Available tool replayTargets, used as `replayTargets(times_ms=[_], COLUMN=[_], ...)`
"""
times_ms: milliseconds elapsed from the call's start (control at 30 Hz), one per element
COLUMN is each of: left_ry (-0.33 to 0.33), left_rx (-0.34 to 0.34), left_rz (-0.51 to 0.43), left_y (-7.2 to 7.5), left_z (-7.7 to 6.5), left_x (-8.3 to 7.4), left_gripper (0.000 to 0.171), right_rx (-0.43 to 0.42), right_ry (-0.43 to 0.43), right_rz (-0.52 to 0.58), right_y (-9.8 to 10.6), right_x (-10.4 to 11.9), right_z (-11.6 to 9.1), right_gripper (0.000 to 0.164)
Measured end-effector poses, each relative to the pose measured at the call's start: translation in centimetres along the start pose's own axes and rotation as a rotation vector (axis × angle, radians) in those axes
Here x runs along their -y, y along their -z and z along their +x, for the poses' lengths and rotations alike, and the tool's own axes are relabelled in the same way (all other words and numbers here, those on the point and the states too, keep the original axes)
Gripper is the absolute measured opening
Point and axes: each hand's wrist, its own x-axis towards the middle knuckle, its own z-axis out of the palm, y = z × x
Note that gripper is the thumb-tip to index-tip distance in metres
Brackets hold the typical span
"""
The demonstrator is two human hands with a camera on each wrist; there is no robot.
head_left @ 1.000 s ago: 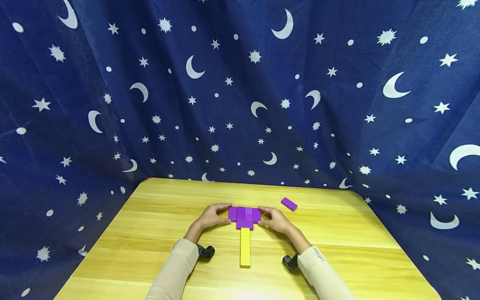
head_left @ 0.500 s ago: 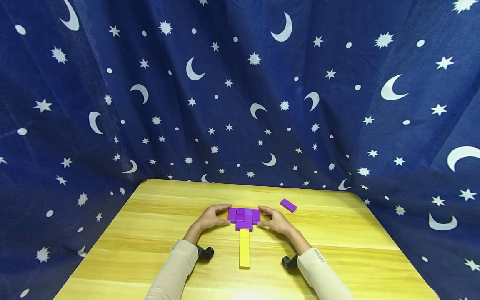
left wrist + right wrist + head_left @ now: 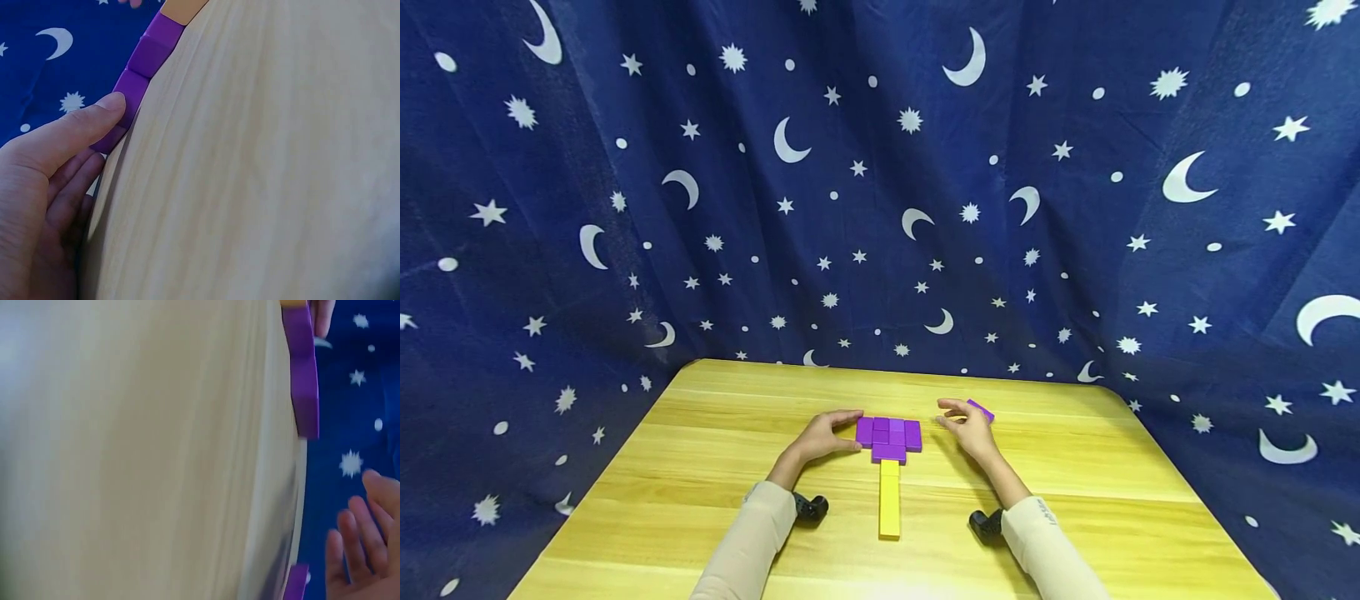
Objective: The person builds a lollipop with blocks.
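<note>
Flat purple blocks lie fitted together on the table, with a yellow strip of blocks running from them toward the person. At the left end of the group, my left hand holds a purple block between thumb and fingers. The left wrist view shows the thumb on that block's near side. My right hand is off the group, its fingers apart and holding nothing. Just beyond it lies a loose purple block, partly hidden by the hand.
The wooden table ends at a blue curtain with moons and stars. A black wrist device sits by the left sleeve, and another black wrist device by the right sleeve.
My right hand has let go of the group's right end and moved right, toward the loose purple block. The left hand stays in place, and the block layout looks the same.
</note>
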Motion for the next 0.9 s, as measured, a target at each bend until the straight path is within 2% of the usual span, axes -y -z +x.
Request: replayTargets(times_ms=[67,167,367,600,800,900], left_ry=[0.003,0.011,0.007,-0.002,-0.022,-0.040], left_rx=[0.003,0.006,0.002,-0.009,-0.016,-0.015], left_rz=[0.003,0.001,0.010,0.014,0.004,-0.010], left_y=[0.0,0.0,0.0,0.0,-0.1,-0.1], left_z=[0.0,0.0,-0.1,0.0,0.0,-0.3], left_x=[0.0,0.1,0.1,0.0,-0.1,-0.9], left_gripper=[0.068,0.069,0.068,0.069,0.066,0.065], right_rx=[-0.086,-0.171,-0.288,-0.292,-0.330,-0.329], right_ry=[-0.027,-0.063,-0.160,-0.244,-0.228,-0.234], right_rz=[-0.025,-0.049,-0.074,-0.131,-0.256,-0.286], right_y=[0.8,2.0,4.0,4.7,4.5,4.4], right_x=[-0.3,-1.0,-2.6,-4.4,-5.4,-5.5], right_z=[0.2,0.3,0.0,-0.5,-0.5,-0.5], right_gripper=[0.029,0.029,0.034,0.042,0.040,0.037])
